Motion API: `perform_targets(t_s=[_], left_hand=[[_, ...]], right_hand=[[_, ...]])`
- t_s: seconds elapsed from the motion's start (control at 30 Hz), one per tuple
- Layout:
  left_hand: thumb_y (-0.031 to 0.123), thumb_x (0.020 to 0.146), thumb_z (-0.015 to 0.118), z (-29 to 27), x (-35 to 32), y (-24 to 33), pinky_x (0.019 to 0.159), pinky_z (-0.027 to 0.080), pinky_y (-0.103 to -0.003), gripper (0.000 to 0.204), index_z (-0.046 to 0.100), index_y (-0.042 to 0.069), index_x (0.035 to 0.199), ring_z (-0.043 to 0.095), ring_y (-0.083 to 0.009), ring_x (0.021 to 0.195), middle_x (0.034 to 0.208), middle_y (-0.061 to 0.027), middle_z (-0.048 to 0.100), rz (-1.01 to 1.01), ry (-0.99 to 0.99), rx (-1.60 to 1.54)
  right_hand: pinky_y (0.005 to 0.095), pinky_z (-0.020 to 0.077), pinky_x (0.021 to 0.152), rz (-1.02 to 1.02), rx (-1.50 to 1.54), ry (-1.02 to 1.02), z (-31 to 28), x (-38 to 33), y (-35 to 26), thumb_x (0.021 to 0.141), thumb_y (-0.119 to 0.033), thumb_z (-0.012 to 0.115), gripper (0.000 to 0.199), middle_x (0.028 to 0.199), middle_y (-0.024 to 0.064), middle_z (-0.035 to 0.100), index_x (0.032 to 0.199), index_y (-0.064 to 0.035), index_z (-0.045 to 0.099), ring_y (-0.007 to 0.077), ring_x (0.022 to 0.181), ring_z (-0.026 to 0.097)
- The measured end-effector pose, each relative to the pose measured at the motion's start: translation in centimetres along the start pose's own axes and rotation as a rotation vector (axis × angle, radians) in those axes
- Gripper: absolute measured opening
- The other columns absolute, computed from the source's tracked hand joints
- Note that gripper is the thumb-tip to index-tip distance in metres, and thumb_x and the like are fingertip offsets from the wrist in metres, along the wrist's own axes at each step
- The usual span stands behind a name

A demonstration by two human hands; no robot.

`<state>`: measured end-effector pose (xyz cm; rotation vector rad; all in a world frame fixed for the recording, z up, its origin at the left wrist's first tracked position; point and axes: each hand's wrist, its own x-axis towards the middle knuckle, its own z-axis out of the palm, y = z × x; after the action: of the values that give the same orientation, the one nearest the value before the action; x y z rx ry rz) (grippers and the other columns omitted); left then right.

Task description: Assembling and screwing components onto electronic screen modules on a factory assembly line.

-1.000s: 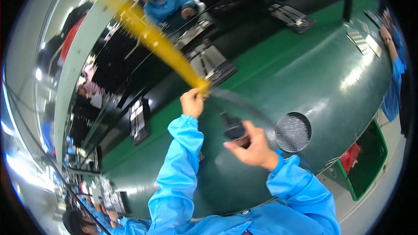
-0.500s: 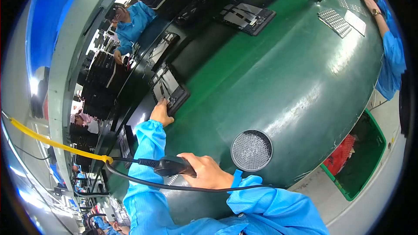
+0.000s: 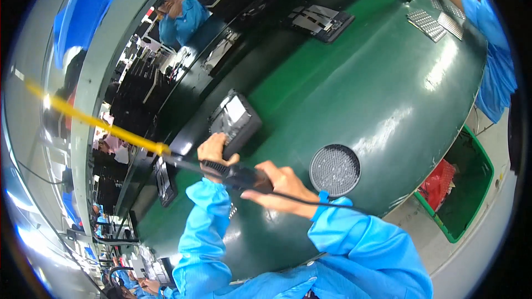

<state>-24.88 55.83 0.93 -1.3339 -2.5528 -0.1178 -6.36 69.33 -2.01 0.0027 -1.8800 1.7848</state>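
My left hand (image 3: 218, 150) grips the near edge of an opened black tablet (image 3: 241, 124), its bright inner parts facing up. The tablet is tilted and slightly blurred. In my right hand (image 3: 285, 187) is a black corded tool that looks like an electric screwdriver (image 3: 238, 175), fingers wrapped round its body. It lies across in front of my left wrist, and its tip cannot be made out. A yellow cord (image 3: 119, 133) runs from it to the upper left. Right of my right hand stands a round dark dish (image 3: 334, 170) with a gridded surface and small bits in it.
Another opened tablet (image 3: 321, 22) lies farther up the green table (image 3: 382, 94). Perforated sheets (image 3: 426, 25) are at the far right, beside a co-worker's blue sleeve (image 3: 487, 39). A green bin (image 3: 471, 199) with red plastic stands below the table edge. Another device (image 3: 164, 182) lies at left.
My left hand has shifted right with the tablet, which is now more tilted. The screwdriver and my right hand moved up and right. The co-worker's hand moved left at the far edge.
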Motion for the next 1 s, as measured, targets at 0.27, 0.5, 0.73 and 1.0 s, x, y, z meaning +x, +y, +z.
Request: perform_targets(t_s=[0.27, 0.5, 0.73, 1.0], left_hand=[[0.008, 0.053, 0.073, -0.8, -12.9, 7.7, 0.099, 0.030, -0.049, 0.060, 0.057, 0.001, 0.110, 0.048, -0.0318, 0.117, 0.116, -0.0120, 0.058, 0.042, 0.252, -0.200], [0.031, 0.058, 0.080, 0.3, -19.2, 11.8, 0.100, 0.022, -0.059, 0.060, 0.059, -0.001, 0.105, 0.046, -0.0320, 0.119, 0.118, -0.0109, 0.057, 0.067, 0.123, -0.396], [0.021, 0.060, 0.079, 0.3, -19.4, 12.6, 0.102, 0.018, -0.059, 0.050, 0.062, -0.003, 0.100, 0.048, -0.0291, 0.119, 0.116, -0.0112, 0.059, 0.080, 0.062, -0.555], [0.013, 0.061, 0.076, 0.3, -18.1, 14.1, 0.102, 0.021, -0.059, 0.042, 0.063, -0.001, 0.098, 0.051, -0.0275, 0.116, 0.111, -0.0102, 0.061, 0.009, 0.084, -0.628]], right_hand=[[0.0221, 0.0420, 0.045, 0.039, 0.253, 0.373, -4.2, 0.5, -5.5, 0.070, -0.004, 0.074, 0.023, 0.061, 0.0018, 0.058, 0.084, -0.0006, 0.056, 0.0071, 0.051, 0.054], [0.0233, 0.0405, 0.044, -0.123, 0.130, 0.425, -8.2, 1.6, -2.8, 0.072, 0.004, 0.069, 0.023, 0.060, 0.0039, 0.057, 0.089, 0.0018, 0.054, 0.0109, 0.046, 0.054], [0.0238, 0.0418, 0.045, -0.095, 0.065, 0.428, -6.9, 1.6, -1.2, 0.073, 0.006, 0.068, 0.024, 0.061, 0.0048, 0.057, 0.091, 0.0023, 0.053, 0.0119, 0.048, 0.055], [0.0236, 0.0421, 0.045, -0.108, 0.045, 0.403, -7.0, 2.2, -0.5, 0.073, 0.006, 0.068, 0.027, 0.061, 0.0040, 0.057, 0.094, 0.0025, 0.053, 0.0115, 0.048, 0.055]])
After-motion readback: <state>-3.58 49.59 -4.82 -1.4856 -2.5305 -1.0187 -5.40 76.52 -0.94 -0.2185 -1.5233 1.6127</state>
